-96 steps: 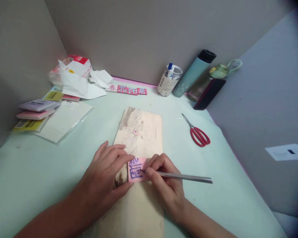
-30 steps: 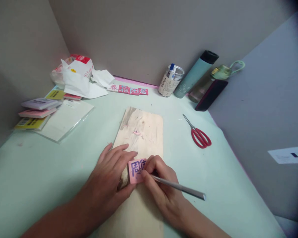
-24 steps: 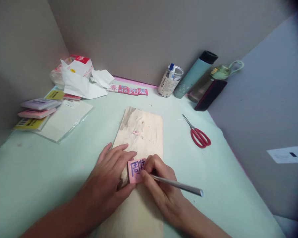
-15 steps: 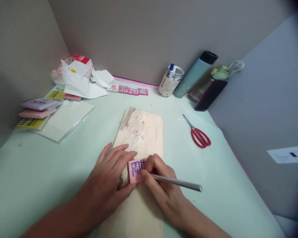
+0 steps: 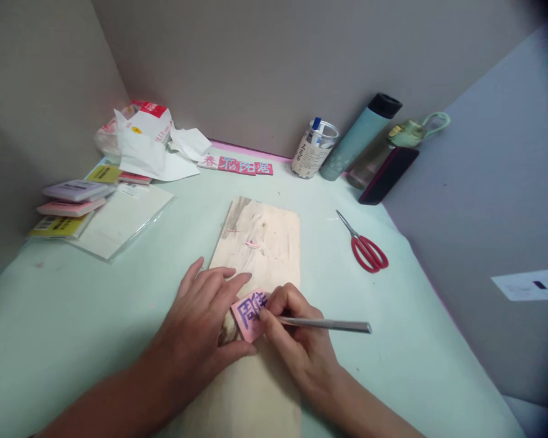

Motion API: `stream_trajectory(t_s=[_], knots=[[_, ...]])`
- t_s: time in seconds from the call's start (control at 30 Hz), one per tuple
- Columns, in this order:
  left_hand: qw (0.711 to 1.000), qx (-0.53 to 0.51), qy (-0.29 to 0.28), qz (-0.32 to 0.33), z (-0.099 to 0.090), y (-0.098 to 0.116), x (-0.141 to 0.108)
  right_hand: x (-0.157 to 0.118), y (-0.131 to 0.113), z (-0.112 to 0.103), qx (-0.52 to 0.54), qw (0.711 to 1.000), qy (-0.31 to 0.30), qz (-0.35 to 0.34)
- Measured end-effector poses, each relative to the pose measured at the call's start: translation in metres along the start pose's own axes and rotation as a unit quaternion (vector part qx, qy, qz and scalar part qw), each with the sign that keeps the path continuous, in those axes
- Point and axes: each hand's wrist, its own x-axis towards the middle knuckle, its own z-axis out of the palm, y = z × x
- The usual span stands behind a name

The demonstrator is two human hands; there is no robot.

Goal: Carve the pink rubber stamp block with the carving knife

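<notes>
A small pink block (image 5: 248,317) with a purple character on its top lies tilted on a long wooden board (image 5: 274,243). My left hand (image 5: 205,316) steadies its left side, thumb at the lower edge and index finger near the top corner. Pinched in my right hand (image 5: 296,334) is a thin silver metal tool (image 5: 338,325), its handle pointing right. The tool's tip is hidden behind my right fingers, at the block's right side. Small pink shavings (image 5: 252,244) lie on the board above the block.
Red-handled scissors (image 5: 368,250) lie right of the board. Behind stand a can of pens (image 5: 313,152), a teal bottle (image 5: 358,140), a green bottle (image 5: 404,134) and a dark phone (image 5: 388,176). Carved blocks (image 5: 242,166), paper packaging (image 5: 144,146) and stacked wrapped blocks (image 5: 73,201) sit back left.
The pink block has turned counterclockwise on the board. My left fingers and thumb have shifted with it, and the tool's handle has swung slightly upward.
</notes>
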Motion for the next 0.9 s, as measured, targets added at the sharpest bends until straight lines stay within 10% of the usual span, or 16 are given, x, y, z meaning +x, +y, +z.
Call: stream_trajectory(t_s=[0.9], knots=[[0.999, -0.033, -0.007, 0.003, -0.007, 0.006, 0.001, -0.013, 0.003, 0.002, -0.035, 0.999, -0.018, -0.006]])
